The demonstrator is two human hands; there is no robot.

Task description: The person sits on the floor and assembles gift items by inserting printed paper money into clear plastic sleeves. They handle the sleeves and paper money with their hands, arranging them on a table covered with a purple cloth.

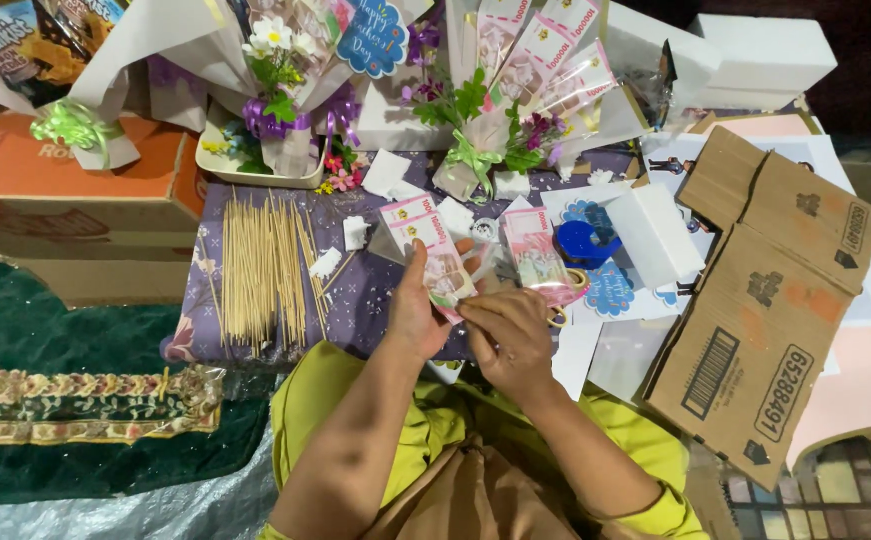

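Observation:
My left hand (413, 312) holds a pink banknote in a clear plastic sleeve (442, 265) upright from its left side. My right hand (511, 335) pinches the lower right corner of that same sleeve with its fingertips. A second sleeved pink banknote (533, 248) lies just beyond my right hand, and another one (403, 215) sticks out behind the held note. Both hands work over a purple floral cloth (360, 295). A blue tape dispenser (585, 243) sits right of the notes.
A row of thin bamboo skewers (260, 265) lies on the cloth at left. Banknote-and-flower bouquets (525, 80) stand at the back. White foam blocks (655, 235), a flattened cardboard box (770, 300) at right, an orange carton (75, 190) and green carpet (55, 400) at left.

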